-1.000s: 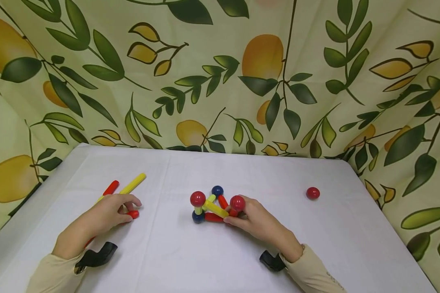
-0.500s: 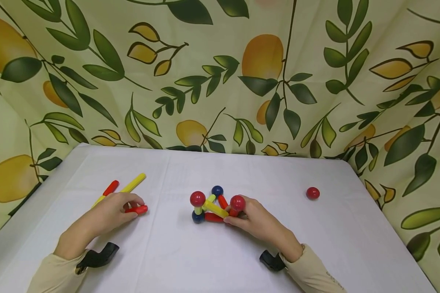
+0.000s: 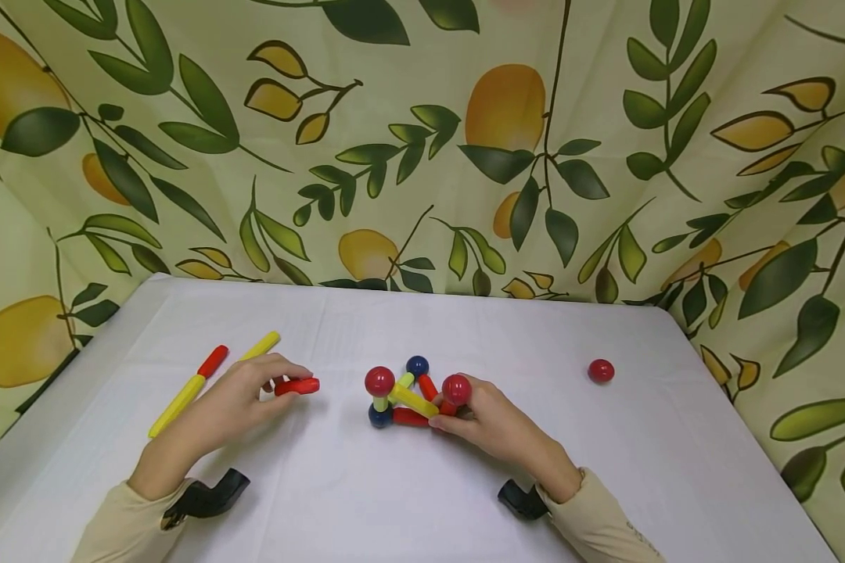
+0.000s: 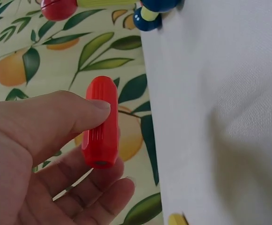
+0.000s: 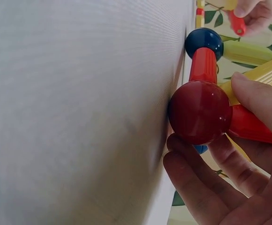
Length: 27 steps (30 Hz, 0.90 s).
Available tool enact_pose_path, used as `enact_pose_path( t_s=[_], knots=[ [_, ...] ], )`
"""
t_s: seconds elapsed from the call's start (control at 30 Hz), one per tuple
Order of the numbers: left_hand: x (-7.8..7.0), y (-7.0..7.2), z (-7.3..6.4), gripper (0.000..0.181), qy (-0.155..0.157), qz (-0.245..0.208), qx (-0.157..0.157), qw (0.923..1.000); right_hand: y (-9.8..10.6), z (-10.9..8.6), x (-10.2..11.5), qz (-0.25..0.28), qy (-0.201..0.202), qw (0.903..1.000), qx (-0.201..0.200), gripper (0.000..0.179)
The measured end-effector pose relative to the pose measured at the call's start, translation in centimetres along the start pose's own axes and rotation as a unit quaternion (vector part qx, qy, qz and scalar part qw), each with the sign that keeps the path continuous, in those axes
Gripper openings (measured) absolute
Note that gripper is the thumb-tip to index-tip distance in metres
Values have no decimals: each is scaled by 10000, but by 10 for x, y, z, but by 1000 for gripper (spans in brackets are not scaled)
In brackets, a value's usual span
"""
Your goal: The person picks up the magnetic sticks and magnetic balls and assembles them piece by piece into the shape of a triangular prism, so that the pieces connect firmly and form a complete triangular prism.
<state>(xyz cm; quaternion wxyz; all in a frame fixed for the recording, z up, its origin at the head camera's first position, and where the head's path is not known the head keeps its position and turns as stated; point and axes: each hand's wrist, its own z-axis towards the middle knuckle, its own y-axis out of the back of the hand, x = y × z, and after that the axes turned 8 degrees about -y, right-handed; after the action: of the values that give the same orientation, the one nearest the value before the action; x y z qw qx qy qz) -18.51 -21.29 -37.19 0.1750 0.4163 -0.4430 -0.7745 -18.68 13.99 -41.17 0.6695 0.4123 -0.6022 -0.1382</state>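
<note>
My left hand [image 3: 235, 403] pinches a short red magnetic rod [image 3: 301, 386] above the table, left of the structure. In the left wrist view the thumb presses the ridged side of the red rod [image 4: 101, 136], and a small grey spot shows at its end. My right hand [image 3: 496, 422] holds the near right corner of a structure of balls and rods [image 3: 410, 418]. Its upper red balls [image 3: 379, 382] stand over a base with blue balls [image 3: 417, 367]. In the right wrist view the thumb lies on a yellow rod [image 5: 262, 77], fingers near a low red ball [image 5: 200, 112].
At the left of the white-covered table [image 3: 366, 500] lie a yellow rod [image 3: 177, 407] with a red rod [image 3: 213, 360] at its far end, and another yellow rod [image 3: 262, 345] partly behind my left hand. A loose red ball [image 3: 601, 371] sits at the right.
My left hand has picked up the red rod from the left-hand group and carried it right, towards the structure. My right hand has stayed in place on the structure.
</note>
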Motion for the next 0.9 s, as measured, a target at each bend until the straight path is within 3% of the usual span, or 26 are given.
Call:
enact_pose_path(
  t_s=[0.33,0.9],
  knots=[
    [-10,-3,8,30,-166,-78,-212,9996,0,0,0,59,-43,10000,17,18],
    [-38,4,39,29,-727,-331,-613,9949,0,0,-1,12,37,10000,-9,18]
  ],
)
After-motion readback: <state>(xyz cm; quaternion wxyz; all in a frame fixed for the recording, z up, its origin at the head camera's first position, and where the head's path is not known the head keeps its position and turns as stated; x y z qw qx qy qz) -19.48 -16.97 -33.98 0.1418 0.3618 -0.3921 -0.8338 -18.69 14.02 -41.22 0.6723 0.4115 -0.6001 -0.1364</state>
